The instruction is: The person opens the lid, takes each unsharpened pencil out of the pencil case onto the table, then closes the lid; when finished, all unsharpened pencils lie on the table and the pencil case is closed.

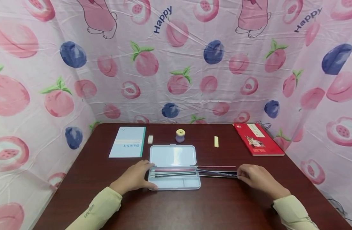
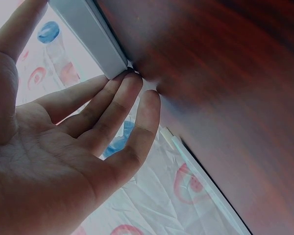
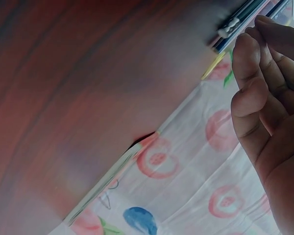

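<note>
In the head view a pale pencil case (image 1: 169, 183) lies open-lidded on the table, with several pencils (image 1: 173, 174) in its long compartment. My left hand (image 1: 135, 177) grips the case's left end, thumb at the front corner and fingers behind. The left wrist view shows fingertips right at the side of the case (image 2: 90, 36). Off to the right, my right hand (image 1: 252, 177) pinches the end of a dark pencil (image 1: 216, 172) between thumb and fingers; its other end overlaps the case's right edge. Beside it a red pencil (image 1: 216, 166) and other dark pencils lie on the table.
Behind the case are a white eraser (image 1: 150, 139), a small yellow-and-purple object (image 1: 180, 135) and a yellow strip (image 1: 216, 141). A pale notebook (image 1: 127, 142) lies at the back left, a red book (image 1: 259, 139) at the back right. Printed cloth hangs around the table.
</note>
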`<state>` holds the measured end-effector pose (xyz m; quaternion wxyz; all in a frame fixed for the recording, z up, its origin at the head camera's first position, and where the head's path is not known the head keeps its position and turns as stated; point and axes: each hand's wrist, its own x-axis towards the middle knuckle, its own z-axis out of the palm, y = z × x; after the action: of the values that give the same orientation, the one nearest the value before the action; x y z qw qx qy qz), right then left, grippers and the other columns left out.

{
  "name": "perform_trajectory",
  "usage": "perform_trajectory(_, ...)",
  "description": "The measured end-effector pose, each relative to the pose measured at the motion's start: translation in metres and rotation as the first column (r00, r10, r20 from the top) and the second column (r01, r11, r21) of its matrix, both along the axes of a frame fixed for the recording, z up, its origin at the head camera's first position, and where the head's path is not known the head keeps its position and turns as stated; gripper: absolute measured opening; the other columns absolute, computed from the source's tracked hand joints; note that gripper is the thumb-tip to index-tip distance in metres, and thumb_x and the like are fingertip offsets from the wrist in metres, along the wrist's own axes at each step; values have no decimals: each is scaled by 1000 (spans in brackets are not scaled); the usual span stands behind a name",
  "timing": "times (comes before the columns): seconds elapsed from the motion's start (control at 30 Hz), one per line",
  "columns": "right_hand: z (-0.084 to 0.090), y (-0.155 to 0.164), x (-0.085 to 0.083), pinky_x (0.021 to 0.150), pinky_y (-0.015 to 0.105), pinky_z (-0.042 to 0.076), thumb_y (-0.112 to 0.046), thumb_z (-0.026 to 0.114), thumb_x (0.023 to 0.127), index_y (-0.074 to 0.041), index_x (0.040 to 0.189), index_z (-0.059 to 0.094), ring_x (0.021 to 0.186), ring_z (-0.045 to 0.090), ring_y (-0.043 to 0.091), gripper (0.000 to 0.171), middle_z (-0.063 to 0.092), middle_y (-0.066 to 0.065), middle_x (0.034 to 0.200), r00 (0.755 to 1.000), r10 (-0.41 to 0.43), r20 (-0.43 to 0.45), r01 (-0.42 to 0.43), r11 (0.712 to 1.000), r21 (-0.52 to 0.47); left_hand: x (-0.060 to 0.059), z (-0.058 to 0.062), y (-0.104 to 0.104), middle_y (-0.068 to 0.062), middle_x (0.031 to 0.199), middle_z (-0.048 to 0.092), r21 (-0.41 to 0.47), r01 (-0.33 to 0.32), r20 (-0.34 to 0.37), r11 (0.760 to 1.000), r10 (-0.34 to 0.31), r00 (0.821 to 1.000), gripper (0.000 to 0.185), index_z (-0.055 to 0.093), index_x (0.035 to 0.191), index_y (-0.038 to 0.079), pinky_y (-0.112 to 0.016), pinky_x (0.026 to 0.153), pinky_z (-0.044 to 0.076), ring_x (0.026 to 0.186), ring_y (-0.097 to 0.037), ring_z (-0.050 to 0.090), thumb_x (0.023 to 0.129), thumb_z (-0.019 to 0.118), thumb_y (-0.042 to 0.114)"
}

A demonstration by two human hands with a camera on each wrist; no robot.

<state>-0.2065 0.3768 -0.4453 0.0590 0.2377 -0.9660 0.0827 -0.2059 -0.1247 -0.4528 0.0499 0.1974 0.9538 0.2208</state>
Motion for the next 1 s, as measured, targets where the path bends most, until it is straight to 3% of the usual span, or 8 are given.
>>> perform_trajectory(0.27, -2, 9, 3, 61, 23, 47, -13, 90, 84, -27, 85, 68, 69, 47, -6, 26, 58, -20, 77, 1000, 2, -21, -2, 1000, 6, 1, 3, 1, -17, 144, 64, -2, 6, 3, 1000, -6, 1000, 97, 63, 145, 3, -53, 113, 52, 129, -30, 62, 71, 97, 55)
perform_trajectory(1.0, 1, 15, 7, 62, 22, 50, -17, 91, 83, -28, 86, 70, 71, 51, -5, 24, 62, -21, 80, 999, 33, 30, -33, 999, -16, 1, 2, 1, -15, 143, 64, -3, -8, 15, 1000, 8, 1000, 96, 63, 145, 5, -51, 112, 53, 124, -26, 61, 71, 97, 55)
